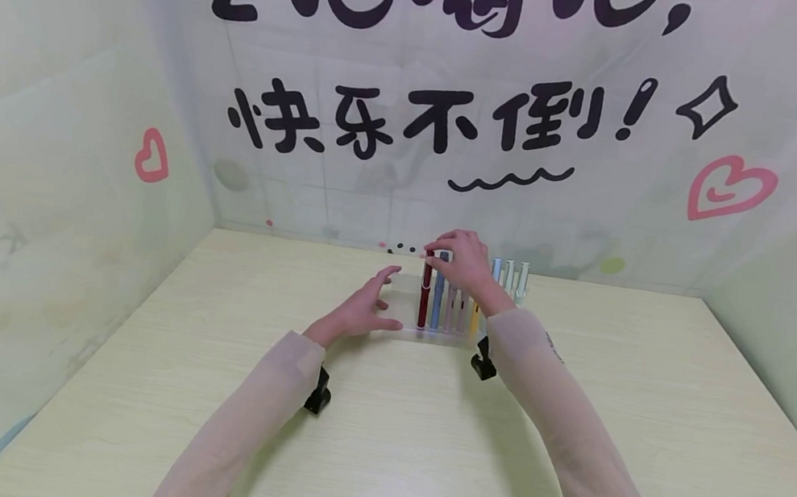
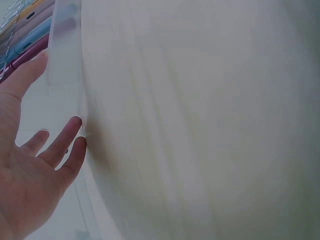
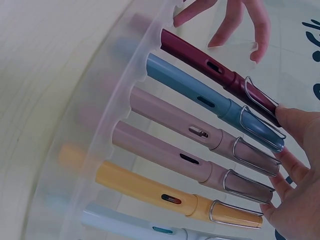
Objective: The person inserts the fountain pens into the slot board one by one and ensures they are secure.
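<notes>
A dark red pen (image 1: 425, 296) stands upright at the left end of a row of pens in a clear, frosted pen stand (image 1: 403, 306). My right hand (image 1: 466, 262) pinches its capped top; in the right wrist view the thumb (image 3: 295, 122) presses the cap end of that dark red pen (image 3: 220, 75). The other right fingers pass behind the caps of the neighbouring blue pen (image 3: 187, 87) and mauve pen (image 3: 170, 117). At the stand's left end, my left hand (image 1: 359, 309) is spread with fingers extended, its thumb close to the stand's front edge in the left wrist view (image 2: 47, 60).
Further right in the stand are a yellow pen (image 3: 145, 185) and several pale pens (image 1: 509, 268). A printed cloth wall (image 1: 346, 194) rises behind the light wooden table (image 1: 385, 441). Black wrist cameras (image 1: 317, 394) hang under both sleeves.
</notes>
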A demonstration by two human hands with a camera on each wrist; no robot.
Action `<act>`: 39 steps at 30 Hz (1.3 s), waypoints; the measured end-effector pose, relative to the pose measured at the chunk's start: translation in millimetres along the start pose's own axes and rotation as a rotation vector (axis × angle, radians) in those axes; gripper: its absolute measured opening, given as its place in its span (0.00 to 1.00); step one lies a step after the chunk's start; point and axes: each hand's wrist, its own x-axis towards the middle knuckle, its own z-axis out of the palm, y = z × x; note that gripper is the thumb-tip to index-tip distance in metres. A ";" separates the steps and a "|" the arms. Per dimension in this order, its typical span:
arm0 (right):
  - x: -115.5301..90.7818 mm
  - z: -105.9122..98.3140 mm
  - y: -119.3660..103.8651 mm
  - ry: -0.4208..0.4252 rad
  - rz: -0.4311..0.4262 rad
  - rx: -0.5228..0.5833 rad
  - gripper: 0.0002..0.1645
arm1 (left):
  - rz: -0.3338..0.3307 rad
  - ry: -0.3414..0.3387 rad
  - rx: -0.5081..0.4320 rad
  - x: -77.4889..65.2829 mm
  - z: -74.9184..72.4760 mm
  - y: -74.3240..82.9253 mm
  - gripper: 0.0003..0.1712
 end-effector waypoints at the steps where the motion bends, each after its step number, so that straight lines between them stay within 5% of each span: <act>1: 0.0 0.1 0.0 0.000 0.000 -0.001 0.16 | 0.000 -0.001 0.000 0.1 0.0 -0.1 0.54; 13: -0.9 -2.8 1.9 0.027 -0.031 0.002 0.16 | 0.004 -0.002 -0.002 -0.3 -0.1 0.7 0.54; 24: -6.7 -18.9 7.4 0.107 -0.115 0.121 0.15 | -0.004 -0.005 -0.009 -0.2 0.2 0.7 0.54; 39: -24.4 -40.0 35.4 0.191 -0.196 0.198 0.16 | -0.008 -0.006 0.023 0.5 -0.4 1.4 0.56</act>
